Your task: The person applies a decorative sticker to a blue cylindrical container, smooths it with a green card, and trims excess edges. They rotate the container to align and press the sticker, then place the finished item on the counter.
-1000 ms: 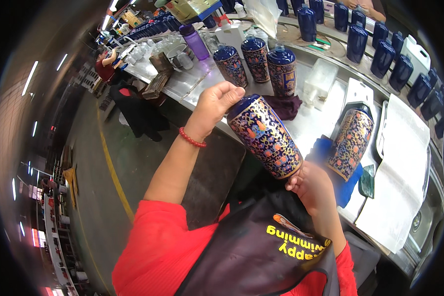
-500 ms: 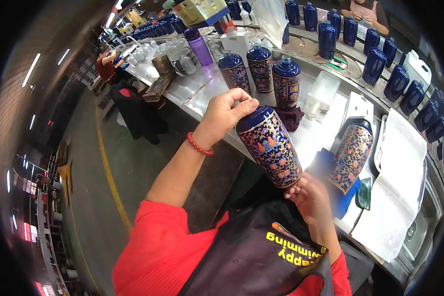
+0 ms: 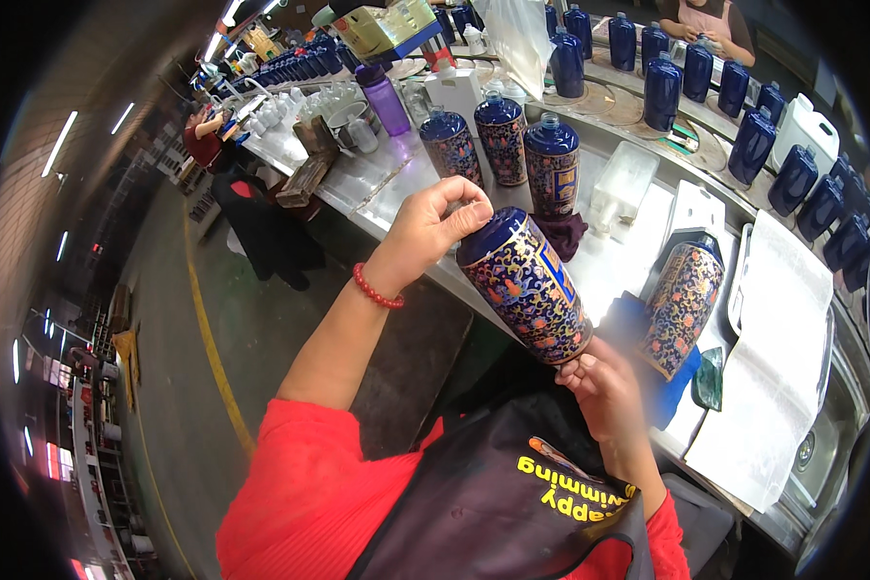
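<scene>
A dark blue bottle (image 3: 524, 285) with a colourful floral pattern is held tilted before me, over the bench's front edge. My left hand (image 3: 433, 224) pinches its neck at the upper left end. At the lower right end, the fingers of my right hand (image 3: 604, 385) grip the base. A blue panel with gold edging shows on its right side. Just beyond stand three patterned bottles (image 3: 553, 174), upright, with a dark purple cloth (image 3: 563, 235) beside them. Right of my hands another patterned bottle (image 3: 683, 307) leans on a blue cloth (image 3: 681, 387).
White paper sheets (image 3: 768, 377) cover the bench at right, near a green block (image 3: 709, 379). A clear plastic box (image 3: 623, 184) and a purple drinking bottle (image 3: 385, 101) stand farther back. Plain blue bottles (image 3: 752, 145) line a conveyor; another person (image 3: 710, 29) works behind it.
The held bottle has turned about its length, bringing the blue and gold panel into view. My left hand has shifted slightly left. The plain bottles on the conveyor have moved along.
</scene>
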`<state>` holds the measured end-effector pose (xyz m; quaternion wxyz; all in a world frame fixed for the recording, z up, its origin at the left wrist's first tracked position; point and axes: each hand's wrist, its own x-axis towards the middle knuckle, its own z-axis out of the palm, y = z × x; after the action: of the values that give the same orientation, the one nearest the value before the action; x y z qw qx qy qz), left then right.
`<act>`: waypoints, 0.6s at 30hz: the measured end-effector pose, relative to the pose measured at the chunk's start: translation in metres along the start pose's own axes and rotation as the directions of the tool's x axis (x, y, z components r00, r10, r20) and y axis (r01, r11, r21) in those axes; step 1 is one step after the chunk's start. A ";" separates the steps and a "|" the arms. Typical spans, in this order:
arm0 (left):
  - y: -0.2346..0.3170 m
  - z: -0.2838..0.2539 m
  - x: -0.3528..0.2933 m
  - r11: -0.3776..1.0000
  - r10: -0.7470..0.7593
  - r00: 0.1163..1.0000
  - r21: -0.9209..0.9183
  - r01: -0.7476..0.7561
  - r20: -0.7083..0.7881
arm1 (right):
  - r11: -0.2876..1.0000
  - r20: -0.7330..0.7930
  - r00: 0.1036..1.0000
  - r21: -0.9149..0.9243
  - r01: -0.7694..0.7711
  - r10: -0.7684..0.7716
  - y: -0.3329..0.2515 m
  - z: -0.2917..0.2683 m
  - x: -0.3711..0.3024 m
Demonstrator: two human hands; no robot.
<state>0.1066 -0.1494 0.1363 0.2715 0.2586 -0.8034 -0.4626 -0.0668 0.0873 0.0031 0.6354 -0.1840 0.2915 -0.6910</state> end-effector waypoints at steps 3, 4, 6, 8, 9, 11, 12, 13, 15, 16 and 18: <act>0.007 0.000 -0.003 0.999 0.012 1.000 0.031 -0.012 0.014 | 1.000 -0.001 1.000 -0.019 0.012 -0.012 0.001 -0.001 -0.001; 0.009 0.001 -0.005 1.000 -0.006 1.000 0.014 0.006 0.014 | 0.999 0.005 1.000 -0.029 0.020 -0.020 0.001 -0.001 -0.002; 0.015 0.003 -0.008 1.000 -0.002 1.000 -0.012 0.002 0.003 | 0.999 0.015 1.000 -0.031 0.025 -0.024 0.001 0.000 -0.002; 0.022 0.003 -0.013 0.998 -0.064 0.998 0.021 0.064 -0.001 | 0.999 0.029 0.999 -0.035 0.032 -0.031 0.000 0.000 -0.003; 0.025 0.002 -0.016 0.995 -0.097 0.995 0.036 0.097 -0.005 | 0.999 0.033 0.999 -0.036 0.032 -0.031 0.001 0.001 -0.003; 0.032 0.001 -0.022 0.992 -0.124 0.992 0.006 0.125 -0.023 | 0.999 0.061 0.998 -0.036 0.027 -0.025 0.001 0.003 -0.004; 0.035 0.003 -0.025 0.990 -0.144 0.989 -0.015 0.143 -0.024 | 0.999 0.081 0.997 -0.036 0.022 -0.020 0.002 0.003 -0.004; 0.037 0.003 -0.027 0.996 -0.077 0.996 0.034 0.079 -0.051 | 0.999 0.080 0.997 -0.041 0.013 -0.009 0.003 0.004 -0.004; 0.046 0.003 -0.038 0.992 -0.108 0.989 0.057 0.115 -0.106 | 0.996 0.068 0.996 -0.070 -0.046 0.050 0.006 0.006 -0.004; 0.049 0.004 -0.043 0.994 -0.083 0.989 0.054 0.090 -0.121 | 0.998 0.106 0.994 -0.052 -0.035 0.041 0.008 0.006 -0.005; 0.057 0.004 -0.054 0.993 -0.046 0.987 0.104 0.062 -0.153 | 0.997 0.127 0.990 -0.043 -0.063 0.068 0.009 0.007 -0.007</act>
<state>0.1335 -0.0857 0.1744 0.3042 0.3288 -0.7973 -0.4046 -0.0542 0.0929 0.0035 0.6715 -0.2308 0.2691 -0.6506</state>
